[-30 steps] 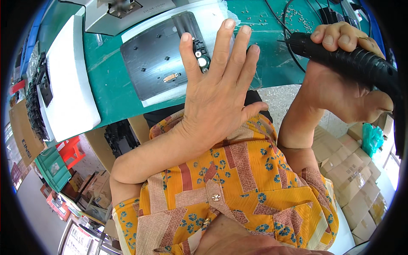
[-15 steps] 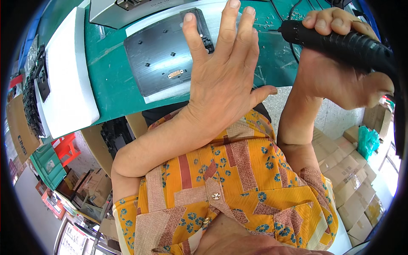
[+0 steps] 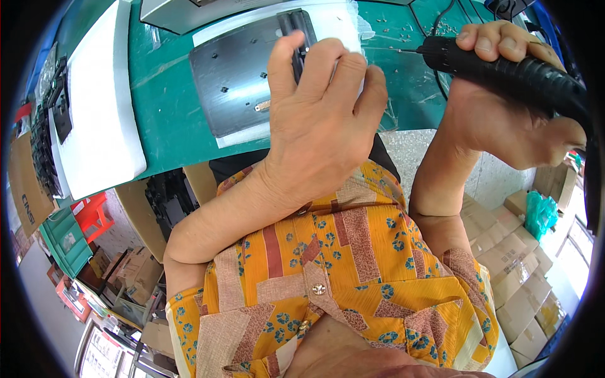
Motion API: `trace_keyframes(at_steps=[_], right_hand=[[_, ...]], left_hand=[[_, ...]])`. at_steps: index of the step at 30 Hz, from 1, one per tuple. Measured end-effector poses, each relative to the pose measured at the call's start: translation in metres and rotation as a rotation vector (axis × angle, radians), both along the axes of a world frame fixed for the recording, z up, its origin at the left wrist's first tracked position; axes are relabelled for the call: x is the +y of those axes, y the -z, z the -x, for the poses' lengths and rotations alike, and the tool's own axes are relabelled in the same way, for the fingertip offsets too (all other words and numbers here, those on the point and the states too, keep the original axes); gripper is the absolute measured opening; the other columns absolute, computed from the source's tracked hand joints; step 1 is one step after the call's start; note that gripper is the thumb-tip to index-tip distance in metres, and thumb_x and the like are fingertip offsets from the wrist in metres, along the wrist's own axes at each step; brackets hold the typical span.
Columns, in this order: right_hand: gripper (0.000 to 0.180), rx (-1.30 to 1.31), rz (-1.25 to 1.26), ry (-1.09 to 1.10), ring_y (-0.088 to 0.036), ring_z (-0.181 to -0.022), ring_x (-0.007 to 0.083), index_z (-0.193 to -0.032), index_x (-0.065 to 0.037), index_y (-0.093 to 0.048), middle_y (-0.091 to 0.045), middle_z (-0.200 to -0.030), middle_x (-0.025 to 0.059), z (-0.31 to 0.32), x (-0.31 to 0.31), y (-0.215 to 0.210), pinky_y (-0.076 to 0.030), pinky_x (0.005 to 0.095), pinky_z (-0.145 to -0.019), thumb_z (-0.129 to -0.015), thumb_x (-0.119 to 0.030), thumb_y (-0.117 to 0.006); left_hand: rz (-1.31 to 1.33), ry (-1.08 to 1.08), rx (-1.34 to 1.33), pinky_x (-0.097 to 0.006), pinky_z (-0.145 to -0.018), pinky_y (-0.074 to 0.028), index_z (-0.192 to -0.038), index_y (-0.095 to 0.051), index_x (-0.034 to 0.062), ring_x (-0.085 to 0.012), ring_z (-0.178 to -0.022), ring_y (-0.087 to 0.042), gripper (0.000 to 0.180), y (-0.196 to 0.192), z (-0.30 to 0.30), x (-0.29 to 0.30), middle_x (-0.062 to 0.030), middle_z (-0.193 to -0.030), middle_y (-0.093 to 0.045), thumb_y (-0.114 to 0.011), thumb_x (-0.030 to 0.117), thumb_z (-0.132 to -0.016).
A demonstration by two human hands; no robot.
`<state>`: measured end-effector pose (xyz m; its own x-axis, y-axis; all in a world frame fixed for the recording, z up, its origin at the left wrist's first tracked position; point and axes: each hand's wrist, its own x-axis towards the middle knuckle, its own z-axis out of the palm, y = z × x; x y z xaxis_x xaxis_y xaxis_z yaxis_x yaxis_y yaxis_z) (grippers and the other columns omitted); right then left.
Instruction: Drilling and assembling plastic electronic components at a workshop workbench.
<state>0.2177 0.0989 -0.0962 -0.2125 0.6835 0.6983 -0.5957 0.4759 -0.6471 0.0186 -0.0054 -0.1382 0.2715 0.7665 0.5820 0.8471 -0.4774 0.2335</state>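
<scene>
A dark, brushed flat panel [image 3: 242, 79] with small black fittings and a metal connector [image 3: 261, 106] lies on white sheeting. My left hand [image 3: 324, 113] is over its right side, palm down, fingers bent and thumb tucked out of sight. The little finger rests against a black strip [image 3: 291, 24] along that side; the other fingertips are hidden. In my right hand [image 3: 498, 94] is a black electric screwdriver [image 3: 485, 63], held sideways with fingers wrapped over the barrel. Its thin bit [image 3: 397, 50] points left, beyond my left hand's fingers.
Loose screws [image 3: 441, 28] and black cables [image 3: 435, 31] lie on the green mat [image 3: 167, 101]. A grey metal machine [image 3: 179, 16] stands at the back. White foam [image 3: 101, 101] covers the left side, with black parts [image 3: 63, 116] beside it. Cardboard boxes [image 3: 523, 271] are stacked below right.
My left hand has gone from outstretched fingers to bent ones and drawn back a little. More of the black strip shows at the panel's right side. The screwdriver has shifted slightly right.
</scene>
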Motion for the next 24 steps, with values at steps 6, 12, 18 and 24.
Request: trace_keyframes(at_steps=[6, 12, 18, 24], right_hand=[[0.085, -0.093, 0.115, 0.015, -0.059, -0.086, 0.0267, -0.109, -0.006, -0.075, -0.066, -0.099, 0.0126, -0.013, -0.010, -0.016, -0.047, 0.0446, -0.079, -0.077, -0.082, -0.055], [0.081, -0.040, 0.084, -0.019, -0.059, -0.084, 0.0265, -0.109, -0.006, -0.075, -0.067, -0.097, 0.0125, -0.011, -0.009, -0.015, -0.047, 0.0442, -0.078, -0.079, -0.078, -0.055], [0.078, -0.001, 0.058, -0.015, -0.059, -0.084, 0.0262, -0.109, -0.006, -0.075, -0.067, -0.096, 0.0124, -0.027, -0.011, -0.015, -0.047, 0.0439, -0.078, -0.079, -0.076, -0.056], [0.078, 0.008, 0.072, -0.005, -0.059, -0.084, 0.0261, -0.109, -0.006, -0.075, -0.067, -0.096, 0.0121, -0.041, -0.001, -0.006, -0.047, 0.0437, -0.078, -0.079, -0.076, -0.057]], left_hand=[[-0.175, -0.030, -0.140, -0.035, -0.070, -0.047, -0.102, -0.074, 0.0102, -0.0237, -0.087, -0.059, 0.030, 0.002, -0.001, 0.015, -0.0012, -0.093, -0.059, -0.083, 0.013, -0.073], [0.229, 0.023, -0.195, -0.043, -0.078, -0.050, -0.084, -0.064, 0.0040, -0.0320, -0.094, -0.060, 0.014, -0.022, -0.013, 0.035, -0.0127, -0.091, -0.058, -0.071, 0.013, -0.076], [0.015, -0.002, -0.142, -0.040, -0.065, -0.045, -0.072, -0.055, 0.0066, -0.0289, -0.081, -0.055, 0.013, -0.017, -0.015, 0.039, -0.0101, -0.080, -0.051, -0.068, 0.008, -0.071], [0.026, -0.066, -0.043, -0.040, -0.065, -0.045, -0.070, -0.055, 0.0065, -0.0297, -0.079, -0.056, 0.013, -0.015, -0.013, 0.039, -0.0106, -0.078, -0.051, -0.068, 0.007, -0.070]])
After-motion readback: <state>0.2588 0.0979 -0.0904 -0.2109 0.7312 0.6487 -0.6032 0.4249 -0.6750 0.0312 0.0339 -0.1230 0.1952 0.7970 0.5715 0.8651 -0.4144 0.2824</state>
